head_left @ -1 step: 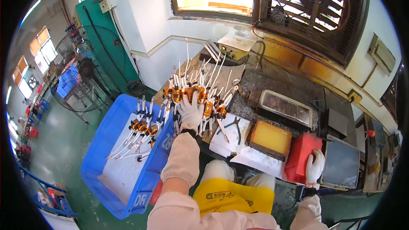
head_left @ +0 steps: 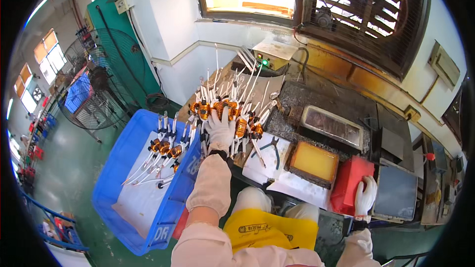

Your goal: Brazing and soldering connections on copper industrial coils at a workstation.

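Note:
My left hand point(head_left: 220, 131), in a white glove, lies with fingers stretched out over a cluster of copper-wound toroid coils point(head_left: 224, 109), touching them. White-sleeved leads stick up and out from these coils in many directions. My right hand point(head_left: 365, 197), also gloved, has its fingers bent against the right side of a red box point(head_left: 349, 183), gripping its edge. The box's inside is hidden. Left of it is a dark-framed tray point(head_left: 314, 161) with a yellow surface. Pliers with dark handles point(head_left: 273, 151) rest on white paper between the coils and that tray.
A blue crate point(head_left: 111, 188) at my left holds several more coils point(head_left: 167, 148). Behind the yellow tray sits a rectangular metal-rimmed pot point(head_left: 331, 126). A control box point(head_left: 269, 55) stands at the back. A grey panel point(head_left: 396, 191) lies right of the red box; a large fan point(head_left: 101, 79) stands far left.
A green light on the control box at the back now glows brighter. Both hands stay in place.

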Available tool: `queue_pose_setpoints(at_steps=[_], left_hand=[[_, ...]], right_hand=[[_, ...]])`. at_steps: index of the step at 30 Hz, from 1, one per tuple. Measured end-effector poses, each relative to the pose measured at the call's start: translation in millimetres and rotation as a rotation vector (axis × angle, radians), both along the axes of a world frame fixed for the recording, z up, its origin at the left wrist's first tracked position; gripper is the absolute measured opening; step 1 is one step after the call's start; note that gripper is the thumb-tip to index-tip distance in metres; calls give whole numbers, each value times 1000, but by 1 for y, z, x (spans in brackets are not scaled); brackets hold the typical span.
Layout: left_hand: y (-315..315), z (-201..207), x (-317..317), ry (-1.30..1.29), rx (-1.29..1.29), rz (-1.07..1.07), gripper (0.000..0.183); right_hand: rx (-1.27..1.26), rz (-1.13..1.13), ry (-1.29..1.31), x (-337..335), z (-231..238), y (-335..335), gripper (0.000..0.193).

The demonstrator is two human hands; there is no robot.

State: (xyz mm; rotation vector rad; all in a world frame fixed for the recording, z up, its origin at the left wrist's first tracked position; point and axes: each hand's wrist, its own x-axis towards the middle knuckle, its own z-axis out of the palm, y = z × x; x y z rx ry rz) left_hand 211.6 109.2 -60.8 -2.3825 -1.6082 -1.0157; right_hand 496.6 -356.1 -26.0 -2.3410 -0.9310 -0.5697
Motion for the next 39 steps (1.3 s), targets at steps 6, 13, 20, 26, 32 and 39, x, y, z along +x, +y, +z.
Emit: queue_pose_setpoints(at_steps=[6,13,20,26,32,39], left_hand=[[39,3,0,41,80,29,55],[57,18,6,36,-111,128,44],[49,-15,-5,112,123,39,37],[24,-7,-29,-32,-63,-167,39],[-33,50,-70,-8,-425,-575,38],[-59,112,-160,-85,-616,-605,31]], right_hand=[[-57,-42,53,1,2,-2,20],[-35,-43,56,5,-2,2,21],[-17,-43,69,6,0,0,21],[-18,3,62,6,-1,3,21],[-32,26,13,14,-9,-5,22],[-25,37,-3,13,-7,-4,23]])
